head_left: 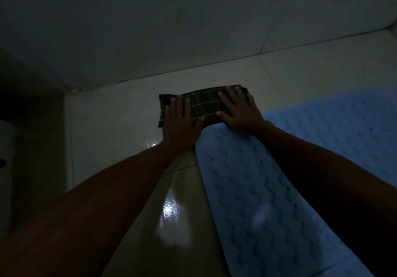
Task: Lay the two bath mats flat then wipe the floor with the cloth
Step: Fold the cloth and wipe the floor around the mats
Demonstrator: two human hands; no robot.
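- Both hands are down flat on the cloth (206,105), a dark folded one with light stripes, lying on the floor (111,126) close to the wall (193,30).
- Left hand (180,124): grip spread, fingers straight, palm pressing the cloth's left end. No pinching.
- Right hand (240,111): same deal, fingers splayed over the right end, heel of the hand right at the near mat's tip.
- Near mat (257,191), blue and bumpy, looks laid flat, running from the cloth back toward the camera.
- Far mat (343,122) on the right also looks flat, though it's dim and the right arm hides some of it.
- So I'd say the mat part is done and this is the wiping stage.
- How much floor is already wiped, can't tell. The tiles are glossy with a light glare, could be wet or just shiny.
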